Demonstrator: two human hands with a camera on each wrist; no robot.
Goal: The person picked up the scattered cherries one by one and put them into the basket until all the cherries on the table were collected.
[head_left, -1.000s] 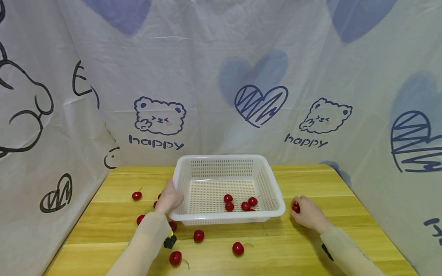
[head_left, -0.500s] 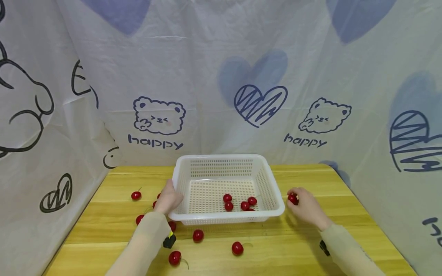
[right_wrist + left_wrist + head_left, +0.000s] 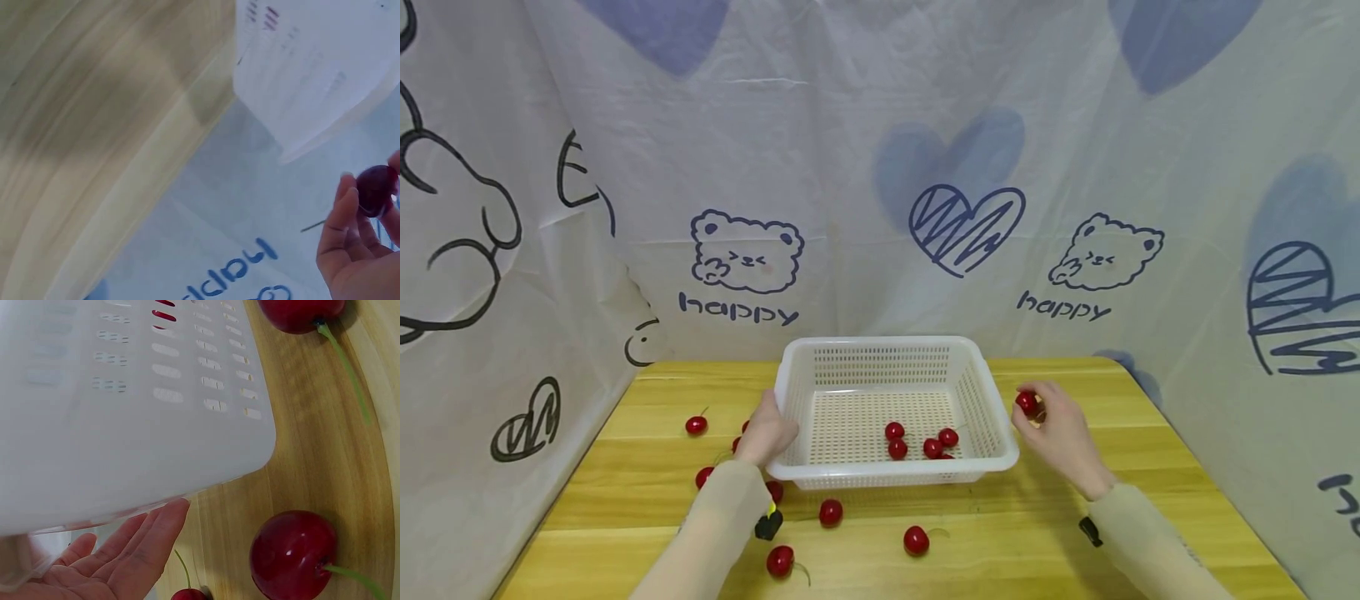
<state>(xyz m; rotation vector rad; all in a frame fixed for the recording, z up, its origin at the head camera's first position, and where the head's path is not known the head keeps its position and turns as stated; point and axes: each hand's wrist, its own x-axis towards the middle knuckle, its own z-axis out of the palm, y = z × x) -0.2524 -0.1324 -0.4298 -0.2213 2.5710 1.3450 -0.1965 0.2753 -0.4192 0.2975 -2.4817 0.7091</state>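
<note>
A white perforated basket (image 3: 891,343) stands on the wooden table (image 3: 1075,533) with several red cherries (image 3: 895,431) inside. My left hand (image 3: 765,435) rests against the basket's left wall (image 3: 112,412), fingers straight under its rim. My right hand (image 3: 1054,432) is raised beside the basket's right rim and pinches a red cherry (image 3: 1027,403) in its fingertips; the right wrist view shows that cherry (image 3: 377,189) with its stem between the fingers (image 3: 340,212).
Loose cherries lie on the table: one at the left (image 3: 696,425), three in front (image 3: 831,512) (image 3: 916,540) (image 3: 780,561), and more beside my left arm (image 3: 290,553). A printed cloth backdrop (image 3: 880,167) closes in the table on three sides.
My right hand has lifted the cherry off the table and carried it up and leftward to the basket's right rim. The left hand and basket have stayed put.
</note>
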